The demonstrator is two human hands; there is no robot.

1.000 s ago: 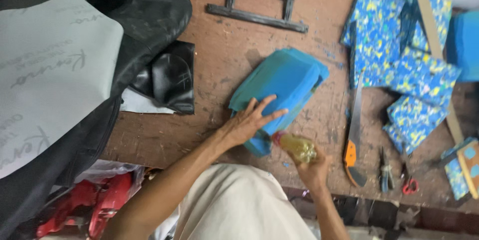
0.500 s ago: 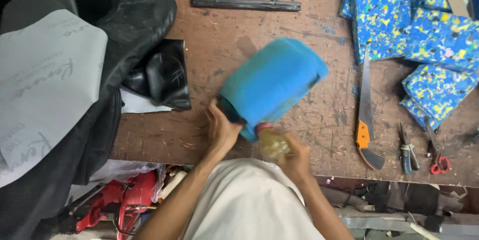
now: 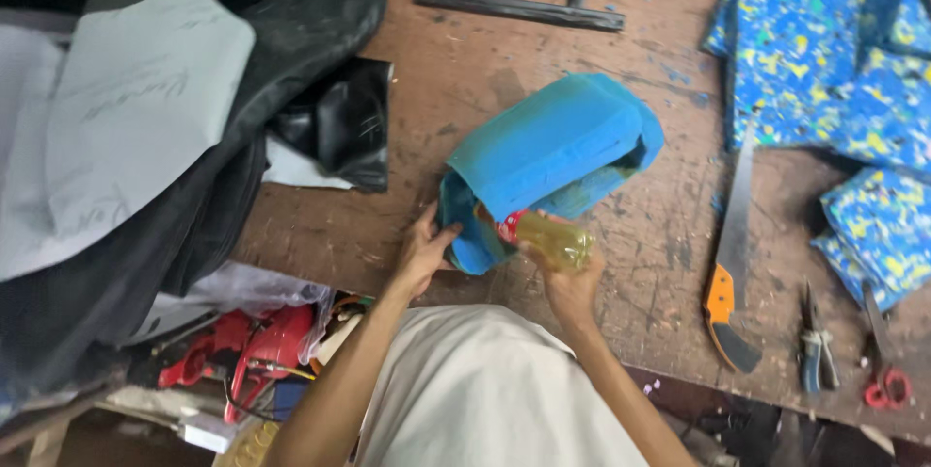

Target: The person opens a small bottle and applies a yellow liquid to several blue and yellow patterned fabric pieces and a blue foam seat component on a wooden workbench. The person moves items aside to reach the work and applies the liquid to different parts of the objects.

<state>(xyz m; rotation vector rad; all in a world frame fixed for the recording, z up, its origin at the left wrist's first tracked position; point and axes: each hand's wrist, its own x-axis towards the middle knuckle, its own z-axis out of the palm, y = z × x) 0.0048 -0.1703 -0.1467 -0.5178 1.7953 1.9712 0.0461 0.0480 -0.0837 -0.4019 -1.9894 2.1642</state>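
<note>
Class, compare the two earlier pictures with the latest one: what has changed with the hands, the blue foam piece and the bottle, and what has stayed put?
The left hand, first flat on top of the blue foam, now grips its near end, which has curled open. The right hand has tipped the bottle so its red-capped end points into that opening. The saw, pliers and patterned blue pieces stayed where they lay.

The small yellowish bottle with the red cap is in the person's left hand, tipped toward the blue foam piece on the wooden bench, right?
Not quite: the head view shows the bottle in the right hand, not the left. The left hand steadies the near edge of the blue foam piece. The rest holds: the bottle is yellowish with a red cap, tipped toward the foam on the wooden bench.
</note>
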